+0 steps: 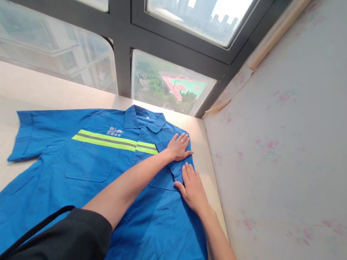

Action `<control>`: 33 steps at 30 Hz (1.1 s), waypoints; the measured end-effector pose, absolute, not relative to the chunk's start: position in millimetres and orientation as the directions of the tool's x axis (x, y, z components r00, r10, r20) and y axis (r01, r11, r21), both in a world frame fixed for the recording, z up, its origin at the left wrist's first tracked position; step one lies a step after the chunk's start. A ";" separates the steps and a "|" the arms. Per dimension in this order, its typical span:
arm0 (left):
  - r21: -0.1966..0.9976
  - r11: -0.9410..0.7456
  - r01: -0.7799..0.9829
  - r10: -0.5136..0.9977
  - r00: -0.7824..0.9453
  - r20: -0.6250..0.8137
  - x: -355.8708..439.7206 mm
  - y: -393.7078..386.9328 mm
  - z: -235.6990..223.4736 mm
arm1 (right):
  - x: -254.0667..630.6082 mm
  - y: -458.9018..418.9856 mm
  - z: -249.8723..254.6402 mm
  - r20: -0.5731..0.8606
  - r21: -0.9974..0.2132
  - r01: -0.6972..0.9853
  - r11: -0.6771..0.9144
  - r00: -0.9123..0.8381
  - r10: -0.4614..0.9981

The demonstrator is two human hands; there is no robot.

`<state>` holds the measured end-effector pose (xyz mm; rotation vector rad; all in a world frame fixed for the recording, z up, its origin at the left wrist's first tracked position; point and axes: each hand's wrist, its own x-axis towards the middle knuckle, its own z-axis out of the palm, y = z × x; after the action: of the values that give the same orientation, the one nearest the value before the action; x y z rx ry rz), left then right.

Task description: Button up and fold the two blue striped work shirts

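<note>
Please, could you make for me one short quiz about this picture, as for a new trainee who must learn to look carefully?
1. True or false: the right hand is nearer to the collar than the left hand is.
2. Which colour are the bright bands on the work shirt? a) orange, b) yellow-green, c) pink
3. Fill in: the shirt sleeve under the left hand is ____ inward, not spread out.

Key: 1 false; 2 b; 3 folded.
</note>
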<state>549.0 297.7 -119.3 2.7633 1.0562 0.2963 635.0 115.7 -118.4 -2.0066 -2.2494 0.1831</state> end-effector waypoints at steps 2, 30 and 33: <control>0.244 -0.725 0.644 0.684 0.715 0.145 546.6 300.0 -127.3 | 634.4 111.5 -128.3 0.013 -0.128 0.987 0.095 -0.094 0.995; 0.399 0.119 0.909 0.927 -0.246 0.284 171.0 278.8 -89.8 | 653.4 134.4 -124.8 0.073 -0.105 0.993 -0.062 0.070 0.995; 0.679 0.381 0.628 0.831 -0.554 0.045 130.4 281.7 -82.3 | 586.4 164.0 -100.8 0.235 -0.187 0.980 0.067 -0.022 0.972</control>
<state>130.4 281.7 -82.3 1.2807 2.3418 0.9506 586.4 164.0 -100.8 -1.9603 -2.0521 -0.0395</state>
